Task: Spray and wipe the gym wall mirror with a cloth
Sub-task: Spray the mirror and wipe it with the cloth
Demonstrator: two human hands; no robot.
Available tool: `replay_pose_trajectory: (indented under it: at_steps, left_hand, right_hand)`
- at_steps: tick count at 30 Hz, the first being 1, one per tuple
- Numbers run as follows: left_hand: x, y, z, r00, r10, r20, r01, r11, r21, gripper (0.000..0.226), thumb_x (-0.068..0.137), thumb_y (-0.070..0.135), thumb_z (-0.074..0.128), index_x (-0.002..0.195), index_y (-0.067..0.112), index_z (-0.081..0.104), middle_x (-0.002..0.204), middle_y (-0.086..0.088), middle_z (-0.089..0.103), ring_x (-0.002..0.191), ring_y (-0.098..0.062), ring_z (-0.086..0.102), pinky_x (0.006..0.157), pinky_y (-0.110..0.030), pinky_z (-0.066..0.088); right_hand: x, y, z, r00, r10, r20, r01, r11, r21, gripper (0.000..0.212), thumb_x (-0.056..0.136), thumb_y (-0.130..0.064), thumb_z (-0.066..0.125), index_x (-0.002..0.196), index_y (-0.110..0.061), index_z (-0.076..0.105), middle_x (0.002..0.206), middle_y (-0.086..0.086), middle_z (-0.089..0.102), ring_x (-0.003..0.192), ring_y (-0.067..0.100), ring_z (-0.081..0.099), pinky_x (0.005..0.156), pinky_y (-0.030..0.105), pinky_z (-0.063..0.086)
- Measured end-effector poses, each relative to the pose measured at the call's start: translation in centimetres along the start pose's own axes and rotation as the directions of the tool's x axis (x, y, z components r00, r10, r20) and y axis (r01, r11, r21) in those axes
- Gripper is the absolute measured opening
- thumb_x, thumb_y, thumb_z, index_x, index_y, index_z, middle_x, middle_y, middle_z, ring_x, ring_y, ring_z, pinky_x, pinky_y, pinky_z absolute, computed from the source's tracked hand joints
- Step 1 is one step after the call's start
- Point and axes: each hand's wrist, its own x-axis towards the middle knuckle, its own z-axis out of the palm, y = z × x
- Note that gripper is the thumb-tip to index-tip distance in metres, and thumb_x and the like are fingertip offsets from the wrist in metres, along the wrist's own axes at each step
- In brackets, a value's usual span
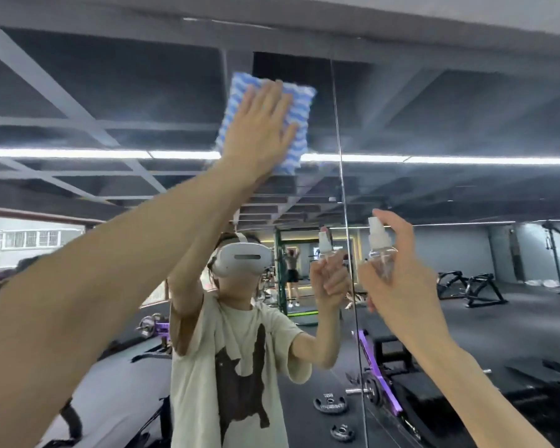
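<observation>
We are finding the cloth (304,105) high on the mirror (110,92), just left of the seam (340,163). The left grip (259,130) is pressing it flat, fingers straight. It is looking soft and light, best driven by palm pressure. Right of the seam, the right grip (398,276) is clasping the spray bottle (380,253), which is probably going to obstruct rightward strokes.

You're not getting any readable text here, honestly. The weight plates (330,404) reflected in the mirror (466,124) are showing some lettering, but it's too small to make out.
</observation>
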Motion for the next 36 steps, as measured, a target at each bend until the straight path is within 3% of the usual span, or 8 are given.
replay_pose_trajectory:
  at_steps: [4, 7, 10, 13, 16, 19, 25, 36]
  left_hand:
    - [-4.7, -7.8, -1.3, 0.923, -0.382, -0.048, 0.383, 0.924, 0.018, 0.064, 0.102, 0.043, 0.015, 0.152, 0.003, 0.018, 0.160, -0.015, 0.014, 0.148, -0.028, 0.011, 0.120, -0.038, 0.001]
    - [-9.4, -4.7, -1.0, 0.994, 0.097, 0.055, -0.098, 0.995, 0.025, 0.067, 0.099, 0.046, 0.014, 0.150, 0.004, 0.023, 0.157, -0.015, 0.022, 0.146, -0.029, 0.020, 0.118, -0.036, 0.000]
    - [-11.4, -4.1, -1.6, 0.848, 0.507, 0.154, -0.515, 0.857, 0.016, 0.061, 0.101, 0.044, 0.022, 0.150, 0.007, 0.026, 0.156, -0.013, 0.028, 0.144, -0.025, 0.024, 0.118, -0.035, 0.003]
    - [-9.1, -11.1, -3.4, 0.990, -0.140, 0.032, 0.138, 0.989, 0.051, 0.062, 0.102, 0.042, 0.018, 0.153, 0.008, 0.010, 0.160, -0.014, 0.010, 0.148, -0.027, 0.008, 0.119, -0.037, -0.002]
    - [-7.6, -15.8, -4.3, 0.829, -0.558, 0.011, 0.557, 0.828, 0.065, 0.063, 0.102, 0.039, 0.021, 0.152, 0.002, 0.009, 0.160, -0.018, 0.008, 0.148, -0.034, 0.007, 0.120, -0.045, 0.003]
    - [-6.5, -11.2, -3.2, 0.844, -0.537, -0.021, 0.537, 0.843, 0.027, 0.065, 0.100, 0.040, 0.019, 0.152, 0.002, 0.008, 0.160, -0.017, 0.007, 0.148, -0.033, 0.006, 0.120, -0.046, 0.003]
    - [-6.4, 1.4, -0.8, 0.955, 0.195, 0.222, -0.187, 0.981, -0.055, 0.073, 0.093, 0.050, 0.002, 0.154, 0.010, 0.010, 0.161, -0.008, 0.008, 0.149, -0.024, 0.005, 0.118, -0.037, -0.007]
    - [-11.6, -25.5, -5.7, 0.922, -0.380, 0.070, 0.379, 0.925, 0.032, 0.066, 0.097, 0.045, 0.017, 0.154, 0.012, 0.011, 0.161, -0.010, 0.009, 0.149, -0.026, 0.007, 0.119, -0.036, -0.002]
  right_hand:
    - [-0.2, -1.3, 1.1, 1.000, 0.000, 0.003, 0.000, 0.998, 0.056, 0.067, 0.088, -0.007, 0.055, 0.133, -0.048, 0.029, 0.071, 0.014, 0.063, 0.055, 0.033, 0.061, 0.055, 0.049, 0.055]
    - [0.1, -3.1, 3.7, 0.999, -0.023, -0.037, 0.027, 0.992, 0.120, 0.067, 0.091, -0.006, 0.054, 0.139, -0.044, 0.028, 0.066, 0.010, 0.061, 0.052, 0.028, 0.059, 0.054, 0.049, 0.054]
    - [0.6, -5.3, 6.2, 0.994, -0.097, -0.051, 0.105, 0.977, 0.188, 0.067, 0.093, -0.008, 0.056, 0.142, -0.043, 0.027, 0.060, -0.004, 0.059, 0.047, 0.016, 0.056, 0.054, 0.046, 0.055]
    - [0.4, -6.6, 7.4, 0.989, -0.149, 0.002, 0.147, 0.977, 0.153, 0.069, 0.092, -0.003, 0.055, 0.146, -0.037, 0.028, 0.058, 0.001, 0.058, 0.046, 0.017, 0.054, 0.048, 0.037, 0.053]
    - [0.3, -6.6, 7.5, 0.991, -0.129, 0.032, 0.124, 0.983, 0.135, 0.067, 0.093, -0.003, 0.057, 0.147, -0.031, 0.029, 0.055, 0.000, 0.056, 0.044, 0.011, 0.056, 0.041, 0.025, 0.050]
    - [0.8, -6.4, 6.9, 1.000, -0.022, 0.019, 0.017, 0.981, 0.194, 0.065, 0.093, -0.003, 0.057, 0.144, -0.033, 0.030, 0.069, 0.000, 0.061, 0.042, 0.008, 0.056, 0.044, 0.024, 0.051]
    - [1.2, -6.0, 7.1, 0.997, 0.044, -0.065, -0.026, 0.969, 0.246, 0.061, 0.093, -0.010, 0.060, 0.142, -0.034, 0.033, 0.072, 0.007, 0.063, 0.043, 0.009, 0.054, 0.044, 0.026, 0.048]
    - [1.1, -12.3, 15.3, 0.987, -0.140, 0.083, 0.129, 0.983, 0.128, 0.069, 0.093, -0.010, 0.056, 0.141, -0.049, 0.023, 0.065, -0.001, 0.060, 0.053, 0.017, 0.060, 0.055, 0.045, 0.057]
